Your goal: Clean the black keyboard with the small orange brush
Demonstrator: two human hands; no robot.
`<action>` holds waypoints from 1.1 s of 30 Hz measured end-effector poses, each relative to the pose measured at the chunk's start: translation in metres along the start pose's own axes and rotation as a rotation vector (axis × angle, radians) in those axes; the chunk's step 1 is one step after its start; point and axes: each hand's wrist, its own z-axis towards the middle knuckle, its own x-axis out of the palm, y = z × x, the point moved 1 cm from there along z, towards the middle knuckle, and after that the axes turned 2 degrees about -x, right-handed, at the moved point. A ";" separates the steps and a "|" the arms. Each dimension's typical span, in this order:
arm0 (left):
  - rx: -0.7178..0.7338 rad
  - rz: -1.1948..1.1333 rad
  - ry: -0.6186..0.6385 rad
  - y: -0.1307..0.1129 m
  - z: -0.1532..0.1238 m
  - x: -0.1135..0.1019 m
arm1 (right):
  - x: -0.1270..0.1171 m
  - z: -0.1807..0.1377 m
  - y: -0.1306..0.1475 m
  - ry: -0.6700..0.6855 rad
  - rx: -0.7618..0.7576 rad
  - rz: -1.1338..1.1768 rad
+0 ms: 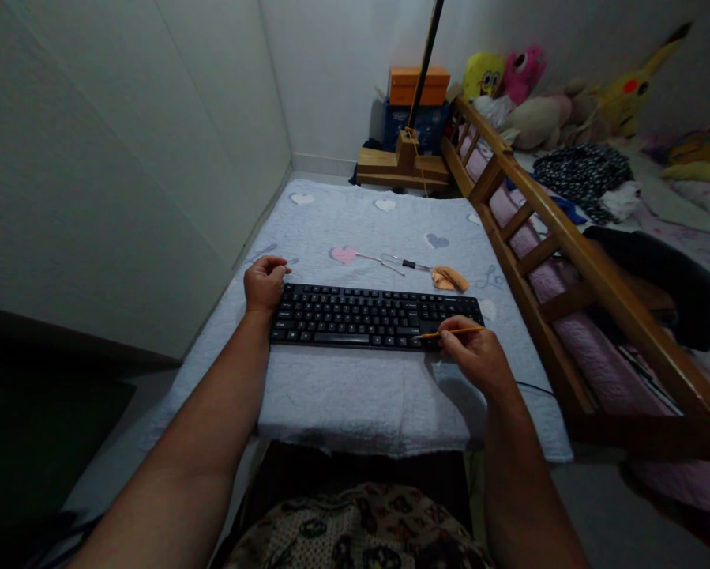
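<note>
A black keyboard [355, 316] lies flat across the cloth-covered table in front of me. My left hand [265, 282] rests beside its upper left corner, fingers curled in loosely and thumb against them, with nothing visible in the grasp. Between the thumb and fingers of my right hand [470, 348] is a thin orange-handled brush [431, 335]; its pale tip points left, at the keys near the lower right of the main block. Whether the tip touches a key I cannot tell. Beyond the keyboard lie a folded orange cloth [449, 278] and a thin wire tool with a black grip [410, 264].
A pale blue quilted cover [355, 395] with heart shapes spreads over the table. A black cable [535, 387] runs off rightward. Along the right stands a wooden bed rail [544, 213], with plush toys behind it. An orange box [418, 85] sits by the far wall; a white panel [123, 158] borders the left.
</note>
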 end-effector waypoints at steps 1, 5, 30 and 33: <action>-0.001 -0.002 0.000 0.000 0.000 0.000 | -0.002 -0.002 0.002 -0.020 -0.019 -0.016; -0.005 -0.014 -0.004 -0.003 -0.002 0.000 | -0.001 -0.010 0.015 -0.167 -0.096 -0.052; -0.004 0.029 0.005 -0.001 -0.001 0.000 | 0.032 -0.007 0.008 -0.134 -0.022 0.143; -0.005 0.025 0.005 -0.001 -0.001 0.000 | 0.032 -0.009 0.011 -0.215 -0.067 0.089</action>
